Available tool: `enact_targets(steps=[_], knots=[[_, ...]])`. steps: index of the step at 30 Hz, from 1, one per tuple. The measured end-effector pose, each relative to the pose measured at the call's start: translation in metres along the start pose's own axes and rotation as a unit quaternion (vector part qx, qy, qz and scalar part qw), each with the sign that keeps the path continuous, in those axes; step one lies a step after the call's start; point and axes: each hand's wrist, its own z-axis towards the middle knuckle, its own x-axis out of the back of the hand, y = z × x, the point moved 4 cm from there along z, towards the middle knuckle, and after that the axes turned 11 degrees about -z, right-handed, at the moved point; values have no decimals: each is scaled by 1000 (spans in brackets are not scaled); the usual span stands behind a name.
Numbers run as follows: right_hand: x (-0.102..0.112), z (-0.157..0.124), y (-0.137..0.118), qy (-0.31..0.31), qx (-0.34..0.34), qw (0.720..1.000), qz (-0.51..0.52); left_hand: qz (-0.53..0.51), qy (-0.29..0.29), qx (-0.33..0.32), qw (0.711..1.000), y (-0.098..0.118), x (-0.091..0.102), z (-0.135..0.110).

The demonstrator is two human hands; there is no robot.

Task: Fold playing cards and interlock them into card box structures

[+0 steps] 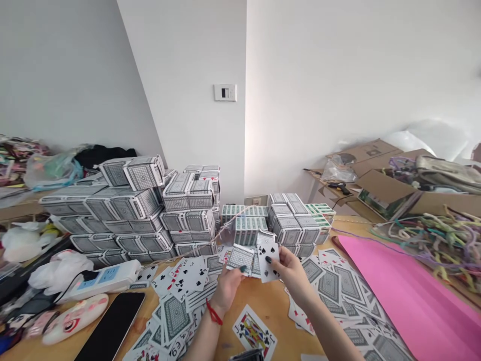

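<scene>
My left hand [228, 287], with a red string round the wrist, pinches a face-down playing card [240, 258] with a grey patterned back. My right hand [291, 273] grips a four of spades [268, 261] face up, just right of that card, with more cards tucked behind it. Both hands hover over the wooden table [270, 306], close together, in front of stacked card boxes [188, 210]. Loose cards [180, 286] lie scattered beneath and around the hands, and a jack card [254, 333] lies face up near my left forearm.
A black phone [112, 326], a white power strip [105, 279] and plush toys lie at the left. A pink sheet [406, 296], a tangle of coloured cords [436, 235] and cardboard boxes [383, 185] sit at the right. More card boxes [293, 220] stand behind my hands.
</scene>
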Motion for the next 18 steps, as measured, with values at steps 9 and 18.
enact_targets(steps=[9,18], knots=[[0,-6,-8,-120,34,972,-202,-23,-33,160,986,7,2,0],[11,-1,-17,83,126,931,-333,78,43,155,984,-7,11,5]])
